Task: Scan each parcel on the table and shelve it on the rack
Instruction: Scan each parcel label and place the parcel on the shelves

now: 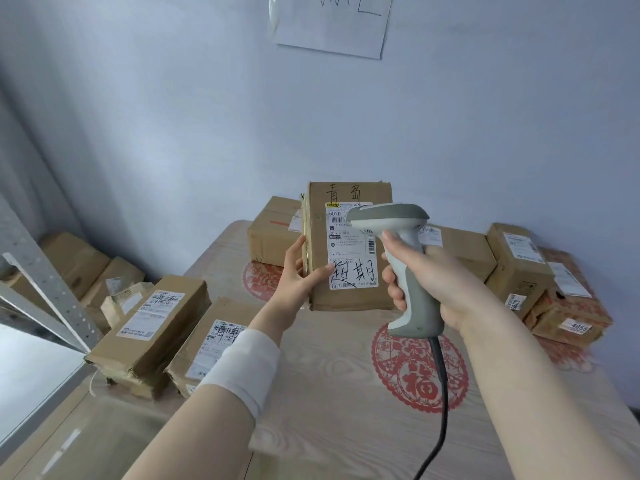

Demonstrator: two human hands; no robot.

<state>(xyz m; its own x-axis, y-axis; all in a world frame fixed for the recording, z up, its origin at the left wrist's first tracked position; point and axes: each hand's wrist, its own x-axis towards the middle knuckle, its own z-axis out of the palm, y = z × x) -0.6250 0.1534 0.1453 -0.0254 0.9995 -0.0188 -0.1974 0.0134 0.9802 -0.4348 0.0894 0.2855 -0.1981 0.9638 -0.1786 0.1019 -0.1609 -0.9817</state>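
Brown corrugated cardboard: the parcel (349,301) in hand stands upright over the middle of the table (311,410), its white shipping label (349,252) facing the wearer. Whether its lower end rests on the tabletop cannot be told. The left hand (298,268) grips the parcel's left edge, with the thumb laid across the front at the label's lower left corner and the fingers curled round the side. The right hand (426,282) is wrapped round the handle of a grey corded scanner (394,218). Its forefinger lies high on the front of the handle; whether it presses a trigger cannot be told. The scanner's head sits just in front of the label's upper right part, its nose pointing toward the printed barcode (341,221).

Step in hand, as judged: scanning, with shelving yet to follow. For a clean read, the head probably wants drawing back a little so that the beam spans the whole code. A slight tilt off the square should keep glare off the glossy paper. The left thumb is best kept low, clear of the bars, and the box held steady until the read is confirmed. The cable (443,410) trails toward the wearer and should be kept slack.

Other parcels lie at the near left (152,327), rear (273,237) and right (516,265) of the table. The rack's perforated metal upright (52,282) shows at far left.
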